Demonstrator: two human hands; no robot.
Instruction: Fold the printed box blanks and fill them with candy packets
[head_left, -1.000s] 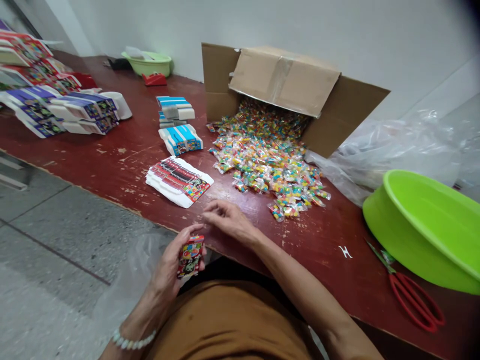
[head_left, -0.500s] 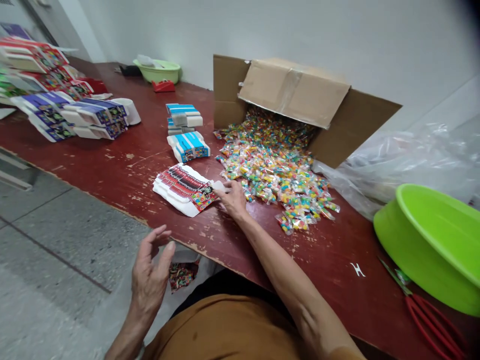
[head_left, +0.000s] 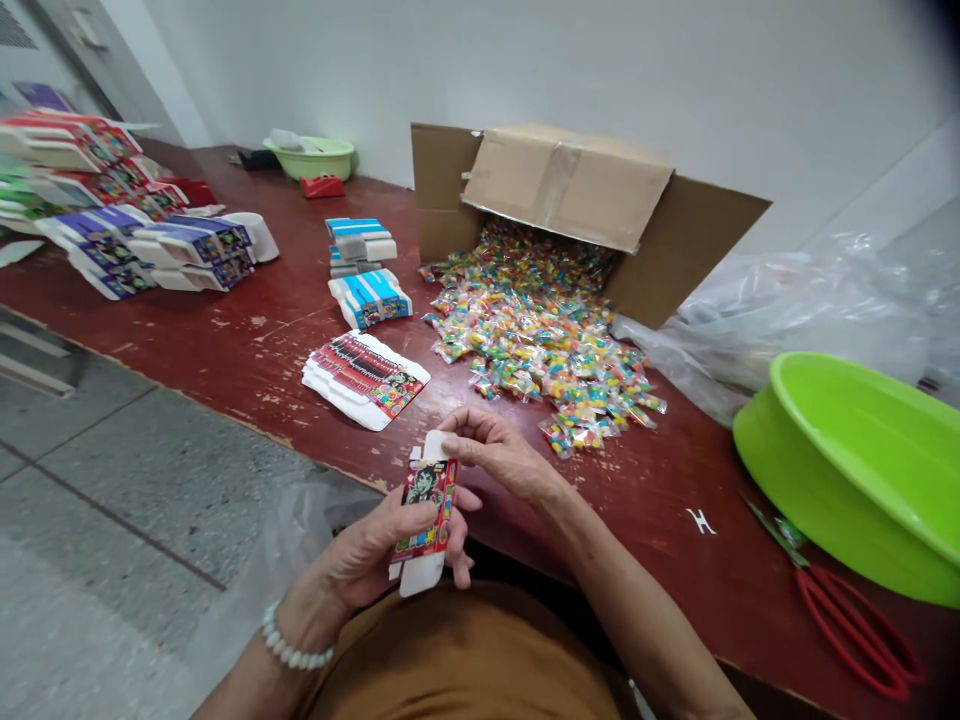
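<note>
A small red printed candy box (head_left: 424,484) is held upright, tilted a little, in front of my body, with white flaps sticking out at its top and bottom. My left hand (head_left: 367,545) wraps around its lower part, thumb across the front face. At the upper end, my right hand (head_left: 510,455) pinches the white top flap between thumb and fingers. Just beyond my hands, a fanned stack of flat red cartons (head_left: 360,378) lies on the dark red table (head_left: 255,375). Small clear packets of colourful candy (head_left: 540,340) spill toward me out of a cardboard box (head_left: 577,185).
Blue carton bundles (head_left: 371,297) stand left of the candy, purple ones (head_left: 191,240) and red ones (head_left: 82,140) farther left. A green basin (head_left: 847,480) and red-handled scissors (head_left: 855,625) are at right. At the back are a pale green basin (head_left: 311,160) and a red tape dispenser (head_left: 322,186).
My right hand has drawn a red box from the fanned stack back toward my body. My left hand, open before, has moved right and closed around it.
</note>
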